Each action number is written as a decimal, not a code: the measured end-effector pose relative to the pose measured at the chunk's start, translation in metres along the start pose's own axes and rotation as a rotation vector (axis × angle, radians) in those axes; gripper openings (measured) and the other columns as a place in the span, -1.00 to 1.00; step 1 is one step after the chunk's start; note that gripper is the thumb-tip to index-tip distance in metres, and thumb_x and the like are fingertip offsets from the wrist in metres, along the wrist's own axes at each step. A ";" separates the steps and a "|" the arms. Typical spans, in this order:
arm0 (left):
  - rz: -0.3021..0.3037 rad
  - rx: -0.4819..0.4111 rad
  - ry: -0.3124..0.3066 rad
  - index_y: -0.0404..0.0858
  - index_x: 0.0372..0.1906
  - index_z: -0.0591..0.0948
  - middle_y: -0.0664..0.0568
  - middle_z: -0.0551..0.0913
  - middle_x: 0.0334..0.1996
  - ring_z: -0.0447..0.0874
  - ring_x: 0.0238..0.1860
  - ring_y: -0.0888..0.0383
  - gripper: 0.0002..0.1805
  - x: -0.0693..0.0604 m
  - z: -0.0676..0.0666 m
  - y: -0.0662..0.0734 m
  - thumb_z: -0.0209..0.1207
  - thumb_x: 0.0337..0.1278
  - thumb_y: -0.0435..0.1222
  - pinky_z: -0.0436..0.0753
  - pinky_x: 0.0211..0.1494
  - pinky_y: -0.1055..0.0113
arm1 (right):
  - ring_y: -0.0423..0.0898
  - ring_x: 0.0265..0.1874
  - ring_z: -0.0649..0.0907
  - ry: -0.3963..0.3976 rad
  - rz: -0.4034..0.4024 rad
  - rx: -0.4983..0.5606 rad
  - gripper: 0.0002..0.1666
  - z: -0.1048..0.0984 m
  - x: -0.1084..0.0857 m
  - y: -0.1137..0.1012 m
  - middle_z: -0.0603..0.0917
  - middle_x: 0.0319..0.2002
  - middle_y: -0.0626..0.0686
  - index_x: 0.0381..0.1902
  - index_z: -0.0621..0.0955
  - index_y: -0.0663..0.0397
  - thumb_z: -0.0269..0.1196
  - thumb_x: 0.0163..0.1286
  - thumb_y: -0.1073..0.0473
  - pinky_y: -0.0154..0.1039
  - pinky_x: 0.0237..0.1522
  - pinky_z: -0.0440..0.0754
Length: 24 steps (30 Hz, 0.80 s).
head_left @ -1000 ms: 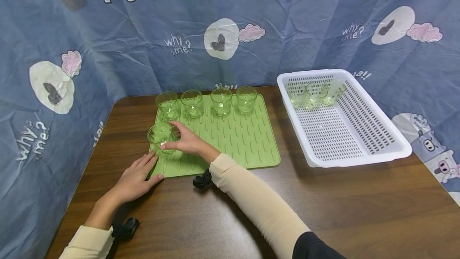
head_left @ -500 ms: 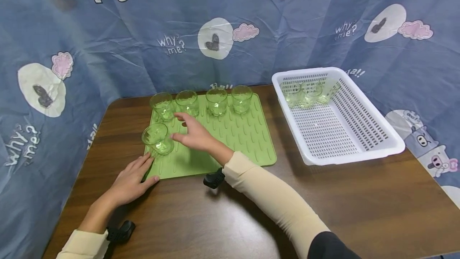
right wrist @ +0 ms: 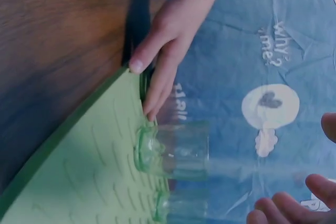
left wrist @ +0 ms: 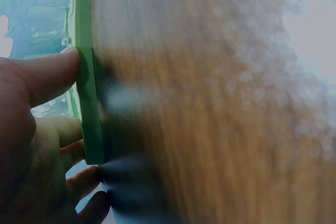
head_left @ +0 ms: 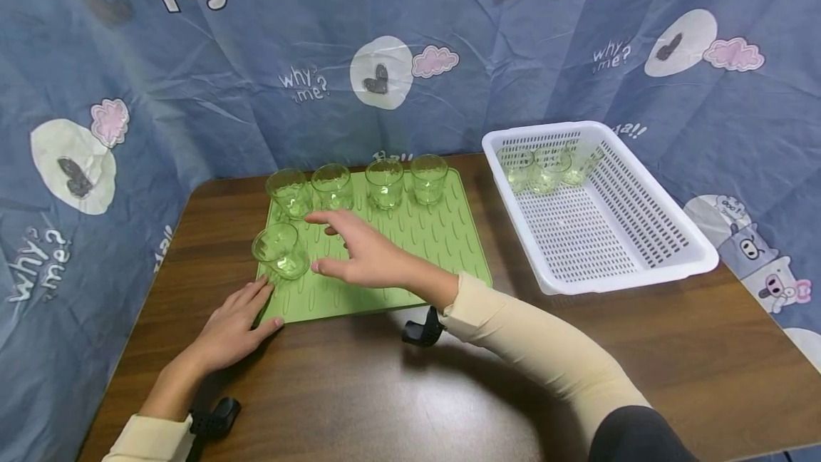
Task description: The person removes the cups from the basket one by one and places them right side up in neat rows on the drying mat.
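Five clear green glasses stand on a green ribbed mat (head_left: 385, 248): several in a row along its back edge, and one glass (head_left: 282, 252) in front of the row's left end. My left hand (head_left: 227, 330) rests at the mat's front left corner, fingers relaxed, thumb against the edge; the left wrist view shows the thumb touching the green edge (left wrist: 89, 87). Just right of the front glass, my right hand (head_left: 365, 252) hovers over the mat with thumb and fingers apart, holding nothing. In the right wrist view this glass (right wrist: 173, 150) stands beside the left hand (right wrist: 173, 35).
A white perforated basket (head_left: 548, 255) stands at the right of the wooden table (head_left: 359, 391), with three green glasses (head_left: 545, 170) at its back left. A blue printed cloth (head_left: 256, 34) hangs behind the table.
My right hand has let go of the front left glass and moved away from it to the right. The glass stands on the mat. My left hand has stayed at the corner.
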<state>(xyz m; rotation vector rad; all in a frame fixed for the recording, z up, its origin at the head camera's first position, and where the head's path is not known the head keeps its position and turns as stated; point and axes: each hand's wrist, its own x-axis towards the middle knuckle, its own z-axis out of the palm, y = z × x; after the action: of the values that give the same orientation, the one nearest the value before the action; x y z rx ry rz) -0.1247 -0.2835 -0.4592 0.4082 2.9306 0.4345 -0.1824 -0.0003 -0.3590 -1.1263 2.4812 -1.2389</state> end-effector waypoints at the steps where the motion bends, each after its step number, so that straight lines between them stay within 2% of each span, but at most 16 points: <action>1: -0.001 0.000 0.000 -0.44 0.50 0.20 -0.36 0.11 0.52 0.08 0.47 -0.43 -0.17 0.000 0.000 0.000 0.07 0.40 0.06 0.24 0.21 -0.53 | 0.02 0.38 0.45 -0.012 0.004 -0.009 -0.16 -0.002 -0.002 -0.001 0.31 0.48 0.05 0.52 0.22 -0.01 0.29 0.37 0.06 -0.09 0.29 0.52; 6: -0.003 -0.001 -0.001 -0.43 0.50 0.19 -0.35 0.11 0.52 0.08 0.47 -0.42 -0.16 -0.002 0.001 0.000 0.07 0.40 0.06 0.24 0.21 -0.53 | 0.00 0.41 0.43 -0.023 0.027 -0.068 -0.16 -0.019 -0.009 -0.001 0.31 0.50 0.03 0.53 0.21 -0.02 0.28 0.39 0.03 -0.04 0.38 0.45; 13: -0.002 -0.010 -0.008 -0.43 0.51 0.17 -0.36 0.10 0.53 0.07 0.47 -0.43 -0.16 -0.003 0.001 0.001 0.07 0.40 0.06 0.23 0.22 -0.53 | 0.04 0.37 0.46 0.047 0.013 -0.174 -0.16 -0.057 -0.017 0.006 0.35 0.46 0.09 0.50 0.25 0.05 0.32 0.34 0.07 0.01 0.41 0.40; 18: 0.000 -0.014 -0.007 -0.43 0.51 0.18 -0.36 0.09 0.53 0.07 0.47 -0.43 -0.16 -0.003 0.001 0.001 0.07 0.40 0.06 0.23 0.23 -0.52 | 0.06 0.37 0.45 0.082 0.014 -0.255 -0.18 -0.089 -0.033 0.012 0.35 0.45 0.12 0.48 0.27 0.07 0.31 0.34 0.07 0.04 0.41 0.39; 24: -0.001 -0.013 -0.009 -0.43 0.51 0.18 -0.36 0.10 0.53 0.07 0.47 -0.43 -0.16 -0.003 0.001 0.001 0.07 0.40 0.06 0.23 0.22 -0.52 | 0.11 0.46 0.35 0.139 0.006 -0.407 -0.19 -0.127 -0.053 0.021 0.31 0.47 0.18 0.45 0.32 0.14 0.32 0.32 0.05 0.06 0.49 0.26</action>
<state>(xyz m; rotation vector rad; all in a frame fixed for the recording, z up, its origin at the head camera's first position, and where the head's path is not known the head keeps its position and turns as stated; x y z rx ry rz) -0.1216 -0.2836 -0.4593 0.4052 2.9172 0.4506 -0.2109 0.1234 -0.3020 -1.1453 2.9302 -0.8555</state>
